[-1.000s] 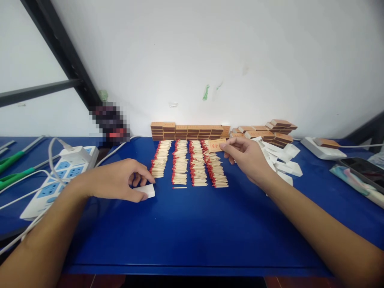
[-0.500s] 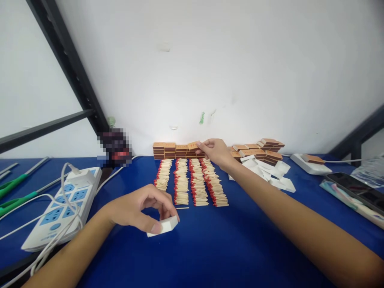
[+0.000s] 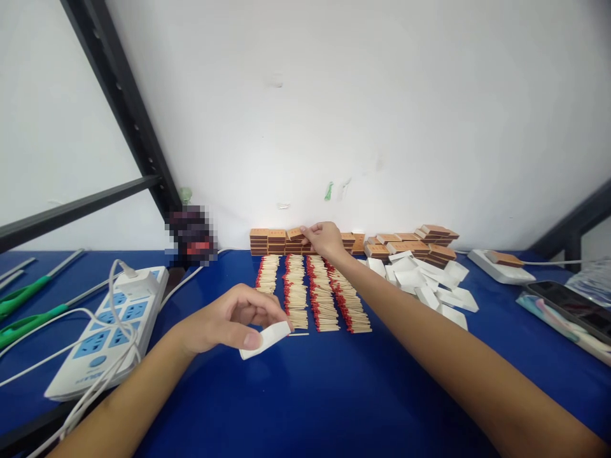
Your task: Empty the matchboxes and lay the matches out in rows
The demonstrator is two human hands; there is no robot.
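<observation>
My left hand (image 3: 224,321) is closed on a small white matchbox tray (image 3: 274,335), pinched between thumb and fingers above the blue table, tilted. My right hand (image 3: 325,240) reaches to the back and pinches an orange matchbox (image 3: 294,234) at the top of a row of stacked matchboxes (image 3: 259,242) along the wall. The held box sits slightly askew, touching the stack. Between my hands lie several columns of red-tipped matches (image 3: 316,296). The right forearm covers part of the rightmost column.
Loose white trays (image 3: 427,280) are heaped right of the forearm, before more piled matchboxes (image 3: 405,245). A power strip (image 3: 102,343) with white cables and green-handled tools (image 3: 33,324) lie left. A dark phone (image 3: 570,302) and a white device (image 3: 501,267) lie right.
My right hand has moved left along the stacks with the orange matchbox. The left hand has lifted and tilted the white tray a little. The camera view has shifted slightly.
</observation>
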